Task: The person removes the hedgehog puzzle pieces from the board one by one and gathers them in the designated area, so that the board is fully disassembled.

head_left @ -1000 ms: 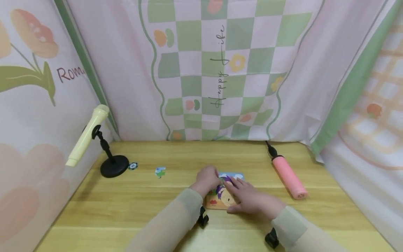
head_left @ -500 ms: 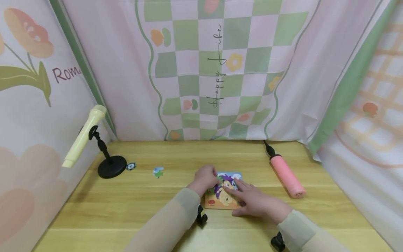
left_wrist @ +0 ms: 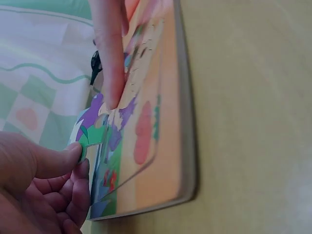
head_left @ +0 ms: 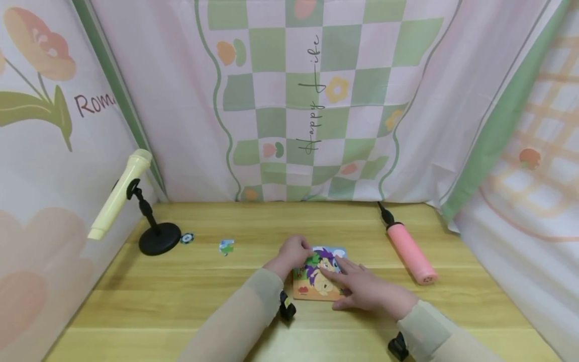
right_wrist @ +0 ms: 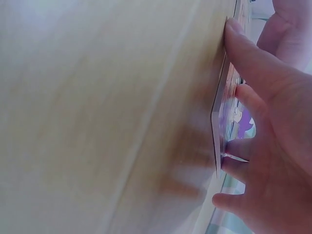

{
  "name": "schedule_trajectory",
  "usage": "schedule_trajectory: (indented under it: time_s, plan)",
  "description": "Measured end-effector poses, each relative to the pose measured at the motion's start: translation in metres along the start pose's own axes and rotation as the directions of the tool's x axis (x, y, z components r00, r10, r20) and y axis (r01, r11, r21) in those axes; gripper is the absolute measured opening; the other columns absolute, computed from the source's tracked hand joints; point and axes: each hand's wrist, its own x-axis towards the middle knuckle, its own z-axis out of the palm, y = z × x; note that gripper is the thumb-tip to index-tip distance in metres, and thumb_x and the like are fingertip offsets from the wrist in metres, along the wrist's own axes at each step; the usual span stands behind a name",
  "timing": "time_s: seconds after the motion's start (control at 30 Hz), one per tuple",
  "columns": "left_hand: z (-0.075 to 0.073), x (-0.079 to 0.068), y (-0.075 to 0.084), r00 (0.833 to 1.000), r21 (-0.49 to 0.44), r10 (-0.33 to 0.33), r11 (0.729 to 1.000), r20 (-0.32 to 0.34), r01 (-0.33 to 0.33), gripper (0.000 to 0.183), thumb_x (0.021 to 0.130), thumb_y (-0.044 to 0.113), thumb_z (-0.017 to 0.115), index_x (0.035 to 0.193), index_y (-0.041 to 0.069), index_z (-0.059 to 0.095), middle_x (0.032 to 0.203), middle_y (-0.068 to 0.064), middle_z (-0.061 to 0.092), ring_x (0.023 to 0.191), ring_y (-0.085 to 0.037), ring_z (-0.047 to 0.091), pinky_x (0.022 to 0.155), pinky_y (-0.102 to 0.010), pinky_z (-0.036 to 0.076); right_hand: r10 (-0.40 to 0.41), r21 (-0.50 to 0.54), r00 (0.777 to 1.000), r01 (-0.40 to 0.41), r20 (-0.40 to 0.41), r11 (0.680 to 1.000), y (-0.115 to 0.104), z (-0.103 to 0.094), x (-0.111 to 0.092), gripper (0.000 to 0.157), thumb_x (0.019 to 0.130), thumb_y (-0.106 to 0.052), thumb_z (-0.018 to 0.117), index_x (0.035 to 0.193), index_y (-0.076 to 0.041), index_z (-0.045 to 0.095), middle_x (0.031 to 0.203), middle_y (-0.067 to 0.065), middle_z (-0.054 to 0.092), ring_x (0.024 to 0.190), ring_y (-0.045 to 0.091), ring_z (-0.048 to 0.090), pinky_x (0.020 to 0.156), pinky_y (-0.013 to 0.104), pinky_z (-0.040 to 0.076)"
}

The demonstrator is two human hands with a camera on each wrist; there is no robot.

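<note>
A square jigsaw board point(head_left: 300, 295) with a purple-haired cartoon figure lies on the table. My left hand point(head_left: 293, 253) is at its left side, pinching a green and purple jigsaw piece point(left_wrist: 92, 132) between thumb and fingers. In the left wrist view that piece stands tilted over the board's recess, and a pale bare patch shows beneath it. My right hand point(head_left: 364, 287) rests on the board's right part with fingers spread. Its index fingertip point(left_wrist: 113, 95) presses the picture close to the held piece, while the thumb point(right_wrist: 239, 36) lies along the near edge.
Left of the board lies a loose jigsaw piece point(head_left: 226, 246). Farther left are a round blue-and-white disc point(head_left: 187, 238) and a cream microphone point(head_left: 119, 196) on a black stand point(head_left: 160, 239). A pink hand pump point(head_left: 411, 254) lies on the right. Printed curtains point(head_left: 181, 100) enclose the table.
My right hand has shifted slightly right and uncovered more of the picture. My left hand has drawn slightly left with the jigsaw piece, showing more of the board's left side.
</note>
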Motion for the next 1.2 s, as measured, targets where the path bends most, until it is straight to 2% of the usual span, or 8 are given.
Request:
schedule_trajectory:
  time_s: [0.13, 0.23, 0.33, 0.5, 0.7, 0.83, 1.0, 1.2]
  plan:
    - [-0.008, 0.004, -0.001, 1.0, -0.042, 0.008, 0.999, 0.002, -0.008, 0.01, 0.092, 0.016, 0.069, 0.088, 0.01, 0.062, 0.083, -0.004, 0.059, 0.076, -0.019, 0.057, 0.066, -0.032, 0.051, 0.003, 0.004, 1.0, -0.003, -0.004, 1.0, 0.001, 0.0, 0.0, 0.085, 0.081, -0.058, 0.069, 0.153, -0.03, 0.035, 0.159, 0.026, 0.01, 0.143, 0.048, 0.013, 0.109, 0.067, 0.012]
    - [-0.022, 0.009, -0.005, 1.0, -0.068, 0.021, 0.997, -0.013, -0.021, 0.009, 0.092, 0.014, 0.068, 0.089, 0.008, 0.063, 0.084, -0.005, 0.06, 0.076, -0.02, 0.058, 0.066, -0.033, 0.051, 0.0, 0.019, 1.0, 0.0, -0.003, 1.0, 0.001, 0.0, 0.001, 0.083, 0.081, -0.058, 0.069, 0.153, -0.031, 0.036, 0.159, 0.026, 0.012, 0.143, 0.049, 0.014, 0.109, 0.068, 0.013]
    - [-0.046, 0.012, -0.012, 0.999, -0.056, 0.038, 0.998, -0.037, -0.04, 0.007, 0.09, 0.01, 0.068, 0.09, 0.005, 0.064, 0.084, -0.008, 0.062, 0.076, -0.022, 0.059, 0.068, -0.035, 0.052, -0.009, 0.033, 1.0, 0.009, 0.004, 0.999, 0.0, 0.0, 0.001, 0.082, 0.083, -0.058, 0.069, 0.153, -0.032, 0.036, 0.159, 0.026, 0.012, 0.143, 0.049, 0.014, 0.109, 0.067, 0.013]
    - [-0.095, 0.011, -0.029, 0.995, 0.054, 0.053, 0.997, -0.084, -0.049, 0.007, 0.088, 0.006, 0.068, 0.09, 0.0, 0.065, 0.085, -0.009, 0.063, 0.081, -0.024, 0.059, 0.076, -0.038, 0.052, -0.015, 0.046, 1.0, 0.014, 0.012, 0.999, -0.001, 0.0, 0.001, 0.082, 0.083, -0.056, 0.068, 0.153, -0.032, 0.035, 0.16, 0.025, 0.009, 0.144, 0.046, 0.011, 0.11, 0.066, 0.011]
    - [-0.138, 0.005, -0.05, 0.995, 0.111, -0.046, 0.992, -0.092, 0.056, 0.011, 0.09, 0.007, 0.065, 0.096, -0.003, 0.063, 0.091, -0.012, 0.062, 0.087, -0.027, 0.059, 0.082, -0.043, 0.051, 0.006, 0.052, 1.0, -0.007, 0.015, 0.999, 0.0, 0.0, 0.0, 0.082, 0.083, -0.056, 0.069, 0.153, -0.034, 0.034, 0.16, 0.024, 0.009, 0.143, 0.049, 0.012, 0.11, 0.067, 0.012]
    - [-0.15, 0.001, -0.064, 0.991, 0.14, -0.096, 0.984, -0.09, 0.108, 0.012, 0.091, 0.008, 0.064, 0.096, -0.004, 0.062, 0.091, -0.012, 0.06, 0.086, -0.027, 0.057, 0.081, -0.042, 0.05, 0.017, 0.066, 1.0, -0.019, 0.024, 0.998, 0.0, -0.002, -0.002, 0.082, 0.083, -0.055, 0.07, 0.153, -0.034, 0.035, 0.161, 0.023, 0.009, 0.143, 0.05, 0.013, 0.109, 0.067, 0.015]
    - [-0.153, 0.0, -0.074, 0.992, 0.202, -0.114, 0.972, -0.059, 0.124, 0.01, 0.091, 0.009, 0.063, 0.091, -0.001, 0.064, 0.088, -0.01, 0.06, 0.083, -0.024, 0.056, 0.077, -0.04, 0.049, 0.008, 0.071, 1.0, -0.01, 0.027, 0.997, 0.001, -0.002, -0.003, 0.081, 0.084, -0.054, 0.07, 0.153, -0.033, 0.035, 0.161, 0.024, 0.009, 0.143, 0.049, 0.013, 0.108, 0.067, 0.019]
    - [-0.15, -0.001, -0.076, 0.992, 0.276, -0.103, 0.954, -0.069, 0.118, 0.007, 0.088, 0.01, 0.065, 0.087, 0.003, 0.065, 0.088, -0.008, 0.062, 0.083, -0.024, 0.056, 0.079, -0.041, 0.048, -0.021, 0.048, 1.0, 0.02, 0.02, 0.999, 0.003, 0.001, -0.003, 0.08, 0.085, -0.056, 0.067, 0.154, -0.033, 0.033, 0.16, 0.024, 0.01, 0.145, 0.045, 0.01, 0.109, 0.069, 0.01]
